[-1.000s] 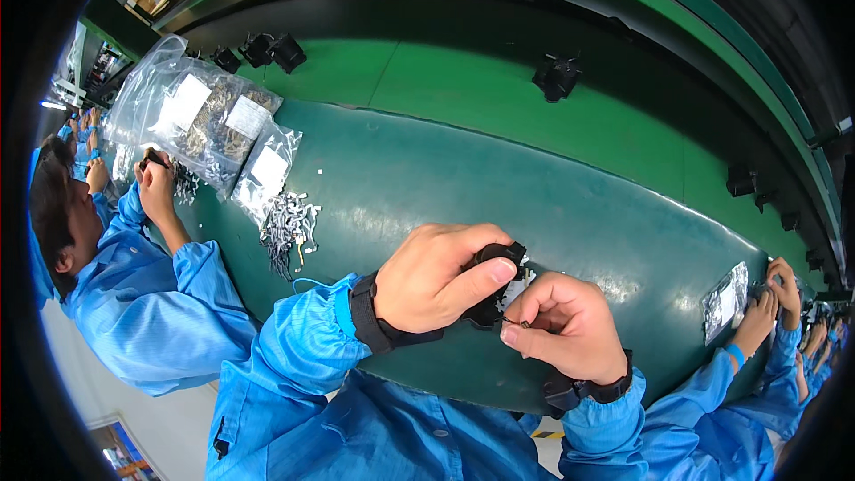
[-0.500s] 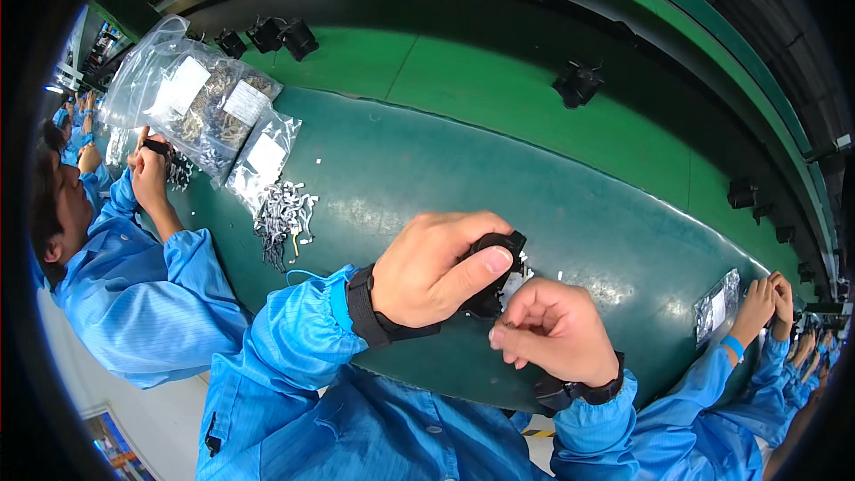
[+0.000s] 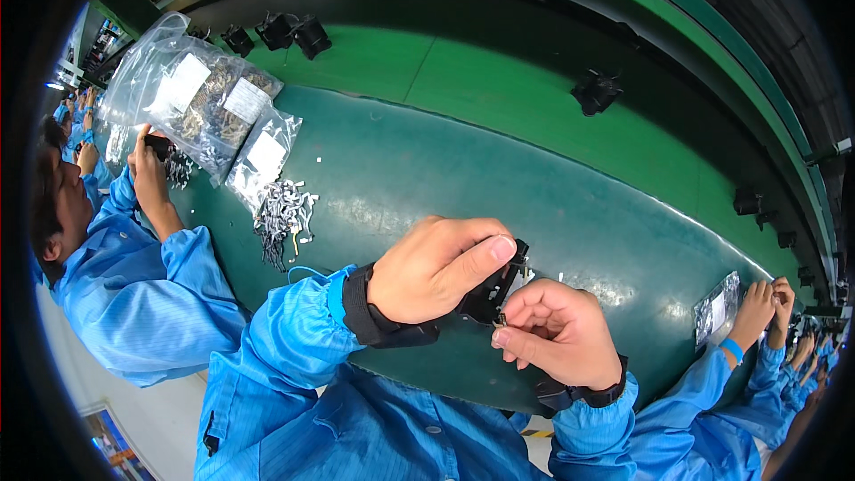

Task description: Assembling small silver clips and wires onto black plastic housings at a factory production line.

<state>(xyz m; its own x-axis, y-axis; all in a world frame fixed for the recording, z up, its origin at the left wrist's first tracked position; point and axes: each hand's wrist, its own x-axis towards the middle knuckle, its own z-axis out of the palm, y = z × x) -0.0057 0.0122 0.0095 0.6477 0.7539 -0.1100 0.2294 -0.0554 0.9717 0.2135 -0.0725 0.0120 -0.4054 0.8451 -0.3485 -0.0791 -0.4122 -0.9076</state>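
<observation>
We have the black part (image 3: pixel 484 301) above the surface (image 3: pixel 419 169), toward its near edge: dark, angular, pale bits along its right side, mostly covered by the gripping left hand (image 3: pixel 435 272). Right hand (image 3: pixel 565 331) pinches a small dark piece (image 3: pixel 500 319) (too tiny for us to identify) just beside it.

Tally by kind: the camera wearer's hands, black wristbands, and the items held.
Left hand and right hand: 2
Black wristbands: 2
Black case, in the left: 1
Small part, in the right: 1
Total: 6
</observation>
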